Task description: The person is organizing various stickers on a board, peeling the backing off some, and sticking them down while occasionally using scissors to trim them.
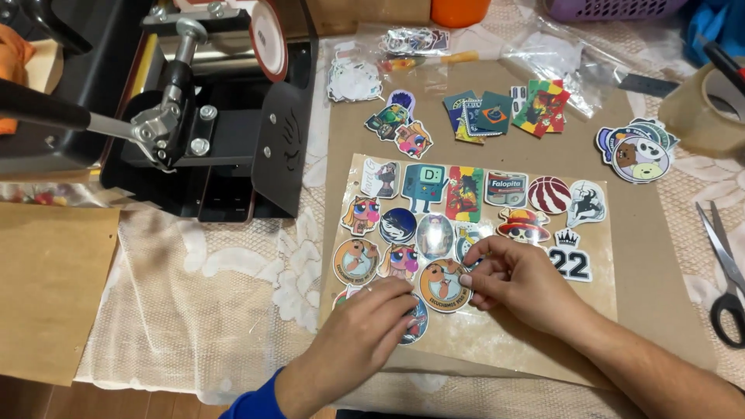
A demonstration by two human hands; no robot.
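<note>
1. Fingers of the right hand pinch the right edge of a round orange sticker, thumb and forefinger closed on it.
2. Fingers of the left hand lie close together, pressing flat just left of the same sticker; whether they touch its rim is hard to tell.
3. That round sticker lies flat on a clear sheet, low in the sheet's middle. Being a disc, it has no long axis; its picture stands upright toward the person.
4. Rows of other stickers crowd it above and to the left, among them a matching orange disc and a crown sticker to the right.
5. Loose stickers lie beyond the sheet on brown paper covering the desk.
6. A black press machine stands far left; scissors and a tape roll sit at the right edge.
</note>
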